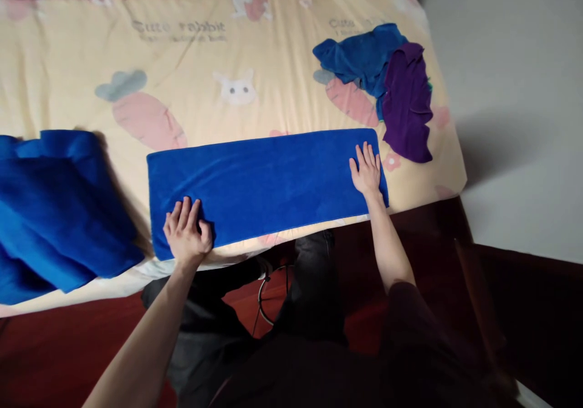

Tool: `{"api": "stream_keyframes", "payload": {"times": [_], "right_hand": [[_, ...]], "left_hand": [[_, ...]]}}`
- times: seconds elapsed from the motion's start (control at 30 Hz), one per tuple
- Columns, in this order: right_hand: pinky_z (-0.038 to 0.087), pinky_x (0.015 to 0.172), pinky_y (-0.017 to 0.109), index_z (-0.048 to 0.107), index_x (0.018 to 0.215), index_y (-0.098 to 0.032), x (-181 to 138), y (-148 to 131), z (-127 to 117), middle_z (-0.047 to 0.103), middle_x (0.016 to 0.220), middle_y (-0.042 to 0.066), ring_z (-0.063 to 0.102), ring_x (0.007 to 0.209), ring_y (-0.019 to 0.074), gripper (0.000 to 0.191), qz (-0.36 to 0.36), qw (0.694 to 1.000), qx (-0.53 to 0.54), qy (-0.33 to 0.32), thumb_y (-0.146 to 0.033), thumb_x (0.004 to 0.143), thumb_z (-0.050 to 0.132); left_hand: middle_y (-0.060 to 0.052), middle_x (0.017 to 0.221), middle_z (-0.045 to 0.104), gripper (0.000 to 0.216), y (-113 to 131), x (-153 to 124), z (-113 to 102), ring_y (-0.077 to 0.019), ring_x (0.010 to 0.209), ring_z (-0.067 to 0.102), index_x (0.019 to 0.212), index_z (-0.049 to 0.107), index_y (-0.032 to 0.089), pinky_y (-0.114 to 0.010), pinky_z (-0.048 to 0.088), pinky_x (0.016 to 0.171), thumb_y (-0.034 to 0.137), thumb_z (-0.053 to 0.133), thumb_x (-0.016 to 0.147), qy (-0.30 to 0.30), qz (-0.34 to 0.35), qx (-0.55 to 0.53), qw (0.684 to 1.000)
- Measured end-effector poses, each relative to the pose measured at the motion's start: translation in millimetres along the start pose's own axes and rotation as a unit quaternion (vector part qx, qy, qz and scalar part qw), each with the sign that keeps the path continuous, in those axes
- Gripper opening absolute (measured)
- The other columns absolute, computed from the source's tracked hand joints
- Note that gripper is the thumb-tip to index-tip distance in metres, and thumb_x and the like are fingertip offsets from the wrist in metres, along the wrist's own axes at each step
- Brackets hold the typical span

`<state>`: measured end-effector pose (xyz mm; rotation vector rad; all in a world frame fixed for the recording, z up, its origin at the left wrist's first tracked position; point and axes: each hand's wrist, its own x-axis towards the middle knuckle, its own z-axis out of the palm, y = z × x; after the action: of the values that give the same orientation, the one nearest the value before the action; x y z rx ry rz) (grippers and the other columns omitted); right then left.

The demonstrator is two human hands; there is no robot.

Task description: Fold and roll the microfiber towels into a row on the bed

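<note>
A blue towel (268,183) lies flat as a long rectangle along the front edge of the bed. Near its left end, my left hand (187,229) rests on the cloth, fingers pointing away from me and slightly apart. My right hand (367,168) is laid flat on the towel's right end with its fingers spread. Neither hand grips anything. The towel's surface looks mostly smooth, with faint creases toward the left.
More blue cloth (59,207) lies in loose folds at the left. A crumpled teal-blue cloth (364,56) and a purple cloth (407,104) lie together at the right. The bed sheet (195,92) has carrot and rabbit prints. A pale wall (514,92) borders the right side.
</note>
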<state>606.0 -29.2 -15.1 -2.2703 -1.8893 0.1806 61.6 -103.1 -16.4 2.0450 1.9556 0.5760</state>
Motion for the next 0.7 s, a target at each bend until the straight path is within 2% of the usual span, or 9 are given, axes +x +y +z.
{"api": "stream_keyframes", "payload": {"times": [0.13, 0.27, 0.33, 0.43, 0.57, 0.63, 0.7], "right_hand": [[0.011, 0.142, 0.061, 0.030, 0.178, -0.020, 16.4, 16.4, -12.6, 0.018, 0.186, 0.007, 0.017, 0.174, 0.0265, 0.068, 0.003, 0.999, -0.005, -0.052, -0.049, 0.115, 0.032], [0.010, 0.142, 0.062, 0.029, 0.178, -0.019, 26.5, 19.8, -18.7, 0.020, 0.186, 0.008, 0.016, 0.174, 0.0270, 0.069, 0.007, 0.999, 0.012, -0.048, -0.047, 0.115, 0.031], [0.011, 0.142, 0.063, 0.031, 0.177, -0.018, 11.6, 16.7, -17.2, 0.023, 0.185, 0.009, 0.018, 0.174, 0.0280, 0.068, 0.008, 0.999, 0.012, -0.030, -0.047, 0.115, 0.029], [0.014, 0.142, 0.060, 0.037, 0.175, -0.016, -33.1, 18.8, -16.4, 0.027, 0.184, 0.011, 0.021, 0.173, 0.0277, 0.068, 0.002, 1.000, -0.002, -0.012, -0.047, 0.116, 0.026], [0.022, 0.140, 0.059, 0.040, 0.173, -0.016, -89.0, 43.8, -28.4, 0.034, 0.181, 0.013, 0.028, 0.171, 0.0270, 0.067, 0.011, 1.000, -0.009, -0.020, -0.047, 0.115, 0.027], [0.022, 0.139, 0.063, 0.043, 0.171, -0.012, -100.2, 54.3, -37.8, 0.039, 0.178, 0.016, 0.030, 0.171, 0.0302, 0.068, 0.017, 0.999, -0.013, -0.029, -0.046, 0.114, 0.031], [0.019, 0.139, 0.068, 0.048, 0.168, -0.008, -99.7, 52.2, -46.2, 0.041, 0.177, 0.019, 0.028, 0.171, 0.0342, 0.068, 0.022, 0.999, -0.017, -0.023, -0.046, 0.112, 0.035]], "left_hand": [[-0.017, 0.178, 0.039, 0.071, 2.5, 0.4, -2.3, -0.0395, 0.169, 0.029, 0.168, 0.051, 0.016, -0.064, 0.013, 0.140, 0.036, 0.048, 0.100, -0.009, -0.007, -0.016, 1.000], [-0.016, 0.177, 0.041, 0.068, 4.1, 1.0, -3.2, -0.0368, 0.168, 0.031, 0.167, 0.053, 0.015, -0.061, 0.016, 0.140, 0.037, 0.045, 0.102, -0.002, 0.001, 0.004, 1.000], [-0.016, 0.176, 0.042, 0.066, 4.5, 1.0, -2.5, -0.0348, 0.168, 0.032, 0.165, 0.054, 0.015, -0.059, 0.018, 0.140, 0.038, 0.043, 0.104, 0.003, 0.005, 0.015, 1.000], [-0.013, 0.177, 0.043, 0.065, 3.5, 0.4, 0.2, -0.0327, 0.169, 0.032, 0.165, 0.054, 0.016, -0.058, 0.018, 0.140, 0.040, 0.040, 0.106, 0.004, 0.001, 0.022, 1.000], [-0.011, 0.180, 0.037, 0.066, 0.3, -0.4, 1.8, -0.0331, 0.170, 0.028, 0.168, 0.049, 0.016, -0.060, 0.013, 0.141, 0.042, 0.036, 0.109, -0.011, 0.000, 0.033, 0.999], [-0.015, 0.181, 0.033, 0.068, 3.3, 2.1, 1.1, -0.0360, 0.171, 0.024, 0.169, 0.047, 0.014, -0.063, 0.012, 0.141, 0.043, 0.037, 0.109, -0.026, -0.017, 0.039, 0.999], [-0.017, 0.182, 0.028, 0.069, 15.4, 8.9, 2.4, -0.0385, 0.172, 0.019, 0.169, 0.046, 0.012, -0.065, 0.013, 0.140, 0.044, 0.040, 0.108, -0.041, -0.024, 0.042, 0.998]]}}
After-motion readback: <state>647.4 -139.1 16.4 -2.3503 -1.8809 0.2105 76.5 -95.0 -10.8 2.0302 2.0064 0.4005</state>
